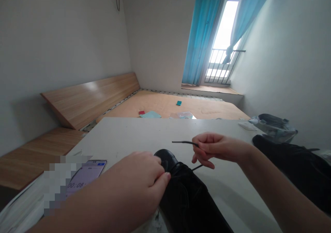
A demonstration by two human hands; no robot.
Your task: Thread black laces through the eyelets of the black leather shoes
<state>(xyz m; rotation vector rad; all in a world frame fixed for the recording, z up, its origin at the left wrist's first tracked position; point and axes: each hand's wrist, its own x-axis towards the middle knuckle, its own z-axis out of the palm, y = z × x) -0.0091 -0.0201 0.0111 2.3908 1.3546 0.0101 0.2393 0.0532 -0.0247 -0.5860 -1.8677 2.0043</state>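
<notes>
Black lace [184, 142] is trailing from the shoe [179, 183] over the bench [131, 133]; we're pinching it in our right fingers [205, 148], holding our left fingers [161, 184] nearly closed, grip unclear; even tension is likely helping.

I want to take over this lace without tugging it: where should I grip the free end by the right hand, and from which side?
Probably best to pinch the lace near its tip, coming from the person's left. That end sticks out leftward, thin and nearly level, beyond the right hand, which pinches it farther back.
</notes>
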